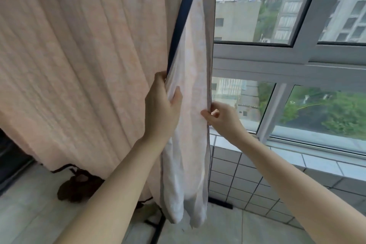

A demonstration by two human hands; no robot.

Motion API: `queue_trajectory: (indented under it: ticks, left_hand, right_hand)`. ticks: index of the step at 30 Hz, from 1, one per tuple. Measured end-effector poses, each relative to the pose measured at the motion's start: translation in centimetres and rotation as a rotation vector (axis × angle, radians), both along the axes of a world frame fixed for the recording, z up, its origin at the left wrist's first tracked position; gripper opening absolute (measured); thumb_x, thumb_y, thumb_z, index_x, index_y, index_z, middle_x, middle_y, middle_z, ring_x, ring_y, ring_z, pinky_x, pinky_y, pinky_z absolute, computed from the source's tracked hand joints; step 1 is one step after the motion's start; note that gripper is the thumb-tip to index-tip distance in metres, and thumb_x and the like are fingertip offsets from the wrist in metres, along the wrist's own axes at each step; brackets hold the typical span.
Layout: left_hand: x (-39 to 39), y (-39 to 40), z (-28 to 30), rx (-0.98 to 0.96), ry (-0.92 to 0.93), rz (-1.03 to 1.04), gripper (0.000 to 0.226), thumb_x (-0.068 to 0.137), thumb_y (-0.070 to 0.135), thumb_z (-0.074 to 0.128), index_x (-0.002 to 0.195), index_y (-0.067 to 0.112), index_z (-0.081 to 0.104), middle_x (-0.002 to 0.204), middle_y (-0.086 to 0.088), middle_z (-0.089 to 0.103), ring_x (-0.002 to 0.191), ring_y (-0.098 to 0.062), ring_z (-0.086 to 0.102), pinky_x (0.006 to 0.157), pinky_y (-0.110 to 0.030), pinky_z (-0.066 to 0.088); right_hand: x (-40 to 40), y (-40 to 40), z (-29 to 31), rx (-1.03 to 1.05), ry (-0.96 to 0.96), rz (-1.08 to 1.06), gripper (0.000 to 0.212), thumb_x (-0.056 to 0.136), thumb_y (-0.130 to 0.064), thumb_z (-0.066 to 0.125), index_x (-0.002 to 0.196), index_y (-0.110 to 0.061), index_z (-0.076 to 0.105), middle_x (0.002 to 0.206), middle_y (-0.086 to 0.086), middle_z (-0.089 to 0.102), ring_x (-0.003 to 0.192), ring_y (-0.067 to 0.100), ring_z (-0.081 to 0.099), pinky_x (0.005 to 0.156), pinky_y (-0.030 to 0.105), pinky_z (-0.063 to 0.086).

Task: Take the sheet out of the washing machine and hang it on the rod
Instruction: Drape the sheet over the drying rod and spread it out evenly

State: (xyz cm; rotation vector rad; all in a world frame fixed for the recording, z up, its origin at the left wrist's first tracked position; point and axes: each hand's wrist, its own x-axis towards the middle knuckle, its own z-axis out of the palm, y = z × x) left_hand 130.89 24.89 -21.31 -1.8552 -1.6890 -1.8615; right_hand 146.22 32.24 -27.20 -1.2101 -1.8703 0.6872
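A pale peach sheet with a dark blue border hangs down across the left and middle of the view, its top out of frame. The rod is not in view. My left hand grips a fold of the sheet at the blue-edged seam. My right hand pinches the sheet's right edge between thumb and fingers. Between the two hands a whitish panel of the sheet hangs down to near the floor. The washing machine is not visible.
A large window with grey frames fills the right side above a white-tiled low wall. A dark brown object lies on the tiled floor under the sheet. A dark opening is at the left edge.
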Motion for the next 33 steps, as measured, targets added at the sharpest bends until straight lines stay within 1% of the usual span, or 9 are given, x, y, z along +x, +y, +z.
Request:
queue_trajectory:
  ticks: [2,5,10,13,17,21,25,30,33]
  left_hand:
    - [-0.4,-0.1,-1.4,-0.029,0.001,0.036,0.004,0.092,0.01,0.057,0.094,0.008,0.054,0.081,-0.004,0.059,0.068,-0.006,0.053,0.062,-0.006,0.04]
    - [-0.8,-0.8,-3.7,-0.066,-0.008,0.06,0.018,0.089,0.007,0.06,0.077,0.012,0.048,0.068,0.004,0.048,0.059,-0.004,0.049,0.057,-0.007,0.036]
    - [-1.5,-2.2,-8.2,-0.169,0.007,0.085,0.023,0.086,-0.001,0.062,0.077,0.016,0.05,0.074,0.007,0.048,0.064,-0.003,0.054,0.06,-0.005,0.04]
    - [-2.0,-2.6,-9.6,-0.285,-0.034,0.158,0.009,0.089,0.014,0.064,0.092,0.005,0.063,0.098,0.003,0.051,0.076,-0.004,0.054,0.07,-0.005,0.043]
    - [-3.6,-2.1,-9.8,-0.351,-0.107,0.236,0.045,0.082,0.03,0.071,0.122,0.015,0.055,0.134,0.0,0.037,0.114,-0.005,0.032,0.092,-0.008,0.035]
    - [-6.0,-1.7,-9.0,-0.551,-0.129,0.162,0.091,0.072,0.051,0.073,0.145,0.028,0.024,0.152,0.007,0.013,0.135,-0.016,0.023,0.109,-0.044,0.032]
    - [-9.2,-1.5,-8.7,-0.614,-0.14,-0.022,0.079,0.078,0.047,0.069,0.145,0.036,0.029,0.155,0.011,0.01,0.142,-0.014,0.014,0.108,-0.032,0.027]
    - [-13.9,0.1,-7.9,-0.332,-0.296,0.239,0.053,0.085,0.03,0.07,0.129,0.013,0.048,0.123,0.007,0.036,0.128,-0.024,0.04,0.108,-0.047,0.037]
    - [-16.2,1.6,-7.2,-0.407,-0.358,0.249,0.068,0.083,0.029,0.073,0.138,0.012,0.038,0.138,-0.003,0.038,0.128,-0.023,0.04,0.106,-0.043,0.04]
  right_hand:
    - [-0.1,-0.3,0.0,0.013,0.056,-0.032,0.007,0.086,-0.015,0.065,0.089,-0.011,0.06,0.079,0.0,0.063,0.061,0.013,0.062,0.062,0.029,0.05]
    - [-0.8,-1.8,0.9,0.084,0.218,-0.103,0.031,0.086,-0.012,0.065,0.112,-0.018,0.048,0.104,-0.001,0.052,0.073,0.004,0.06,0.065,0.019,0.05]
    - [-3.2,-5.4,2.4,0.189,0.25,-0.016,0.019,0.091,-0.017,0.06,0.105,-0.018,0.047,0.105,-0.002,0.055,0.088,0.002,0.056,0.072,0.02,0.051]
    - [-5.0,-6.7,2.2,0.147,0.137,0.102,0.042,0.094,-0.037,0.053,0.13,-0.016,0.043,0.129,-0.002,0.049,0.111,0.007,0.052,0.09,0.026,0.048]
    - [-7.4,-7.2,2.2,0.007,0.037,0.153,0.069,0.095,-0.047,0.047,0.15,-0.016,0.018,0.153,0.001,0.027,0.138,0.015,0.031,0.111,0.029,0.03]
    - [-9.7,-6.9,2.0,-0.065,0.033,0.126,0.065,0.094,-0.048,0.048,0.141,-0.011,0.026,0.136,0.01,0.045,0.123,0.023,0.046,0.098,0.034,0.042]
    - [-11.1,-6.2,1.5,-0.092,0.094,0.059,0.063,0.092,-0.047,0.052,0.137,-0.01,0.027,0.129,0.014,0.05,0.118,0.03,0.05,0.096,0.046,0.046]
    - [-12.2,-5.5,1.0,-0.077,0.088,-0.01,0.053,0.091,-0.045,0.054,0.129,-0.011,0.037,0.124,0.005,0.05,0.114,0.027,0.047,0.096,0.045,0.044]
    - [-13.7,-5.2,1.2,-0.035,0.039,-0.074,0.041,0.094,-0.04,0.051,0.124,-0.012,0.042,0.113,0.005,0.044,0.103,0.027,0.045,0.091,0.043,0.044]
